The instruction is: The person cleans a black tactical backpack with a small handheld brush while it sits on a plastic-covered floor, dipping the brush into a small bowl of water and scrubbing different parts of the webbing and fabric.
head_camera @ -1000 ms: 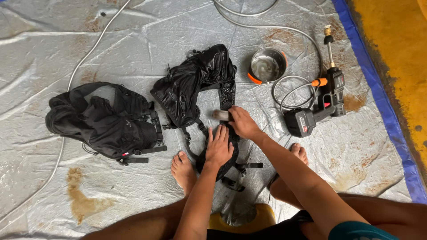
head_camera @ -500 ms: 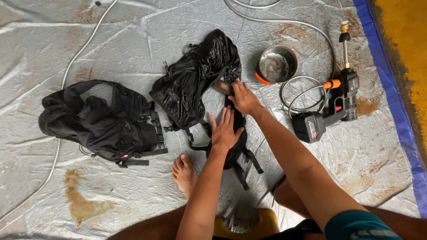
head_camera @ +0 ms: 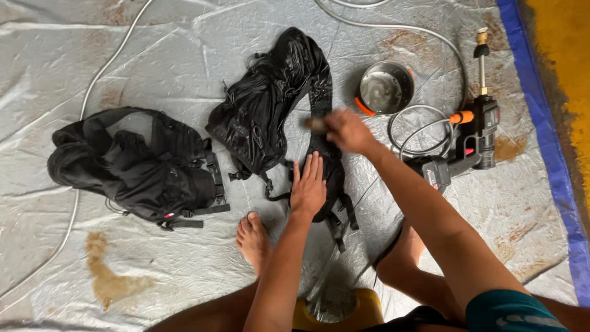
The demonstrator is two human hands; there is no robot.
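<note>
head view looks down on a wet grey plastic sheet [head_camera: 153, 49] on the ground. the left hand [head_camera: 308, 187] is open, its fingers straight, and it presses flat on the padded black strap [head_camera: 324, 117] of a crumpled black fabric backpack [head_camera: 264, 104] lying in the middle of the sheet. the right hand [head_camera: 347, 130] is closed around a small brownish brush [head_camera: 314, 123], blurred, which touches the same strap higher up. a second black backpack [head_camera: 135, 166] lies apart on the left. a round metal bowl with orange handle [head_camera: 385, 88] stands near the right hand, and beside it a black and orange cordless spray gun [head_camera: 473, 141] with a coiled grey hose [head_camera: 421, 129]. one bare foot [head_camera: 253, 241] rests on the sheet below the left hand.
</note>
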